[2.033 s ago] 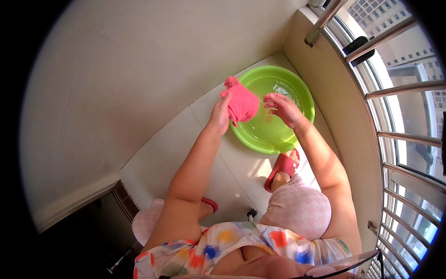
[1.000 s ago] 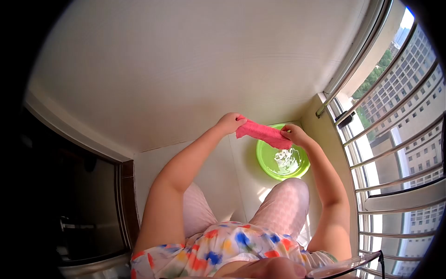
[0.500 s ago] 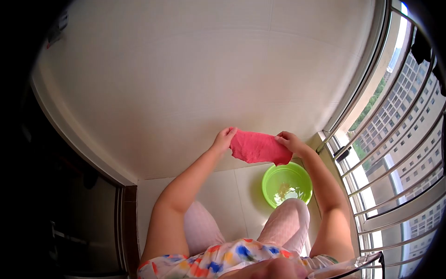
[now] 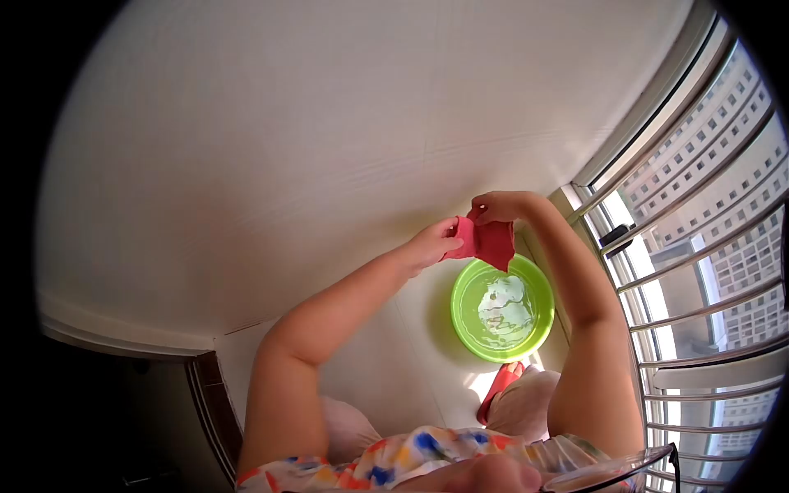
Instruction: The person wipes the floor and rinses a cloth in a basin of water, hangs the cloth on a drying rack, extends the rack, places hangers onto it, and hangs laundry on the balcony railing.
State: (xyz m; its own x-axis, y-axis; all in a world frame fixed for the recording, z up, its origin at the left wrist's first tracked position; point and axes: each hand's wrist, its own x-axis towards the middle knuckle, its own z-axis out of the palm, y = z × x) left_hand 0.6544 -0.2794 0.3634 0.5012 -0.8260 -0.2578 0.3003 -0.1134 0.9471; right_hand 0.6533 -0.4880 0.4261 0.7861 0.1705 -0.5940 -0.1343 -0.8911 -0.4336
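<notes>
A red cloth (image 4: 496,244) hangs between my two hands, bunched and partly folded over. My left hand (image 4: 436,244) is closed on its left edge, thumb on the near side. At the upper edge, my right hand (image 4: 496,207) pinches the cloth, with the wrist bent over from the right. Just below, a round light-green basin (image 4: 461,329) stands on the floor with water in it, its surface rippled and bright with reflections. The cloth's lower corner overlaps the basin's far rim in view; whether it touches the rim I cannot tell.
A pale wall (image 4: 288,164) rises ahead. Metal window bars (image 4: 657,279) run along the right, with buildings outside. Below the basin, a red slipper (image 4: 493,394) is on my foot on the light tiled floor (image 4: 370,370). A dark doorway lies at lower left.
The cloth was stretched flat and wide between my hands; now it is bunched, with my hands closer together. My left hand has moved right, and my view has shifted.
</notes>
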